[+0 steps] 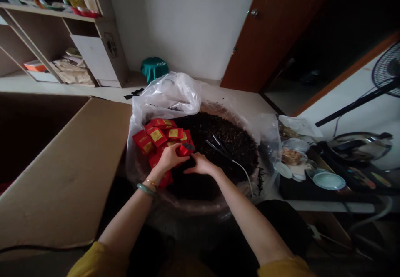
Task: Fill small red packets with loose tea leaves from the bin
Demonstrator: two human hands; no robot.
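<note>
My left hand is closed on a small red packet, whose mouth is spread and shows dark inside. Just beside that mouth is my right hand, its thumb apart from its fingers and nothing visible between them. Both hands are over a wide round container lined with clear plastic. Dark, dry leaves that look like loose tea fill it. Several red packets with gold labels lie heaped on its left side. On the leaves rests a black two-armed device like a hair straightener, with a white cord.
An open cardboard box stands close on the left. Behind the container sits a green cloth-covered object. To the right are a pale bowl, a glass-lidded pot and a fan. A brown door is at the back.
</note>
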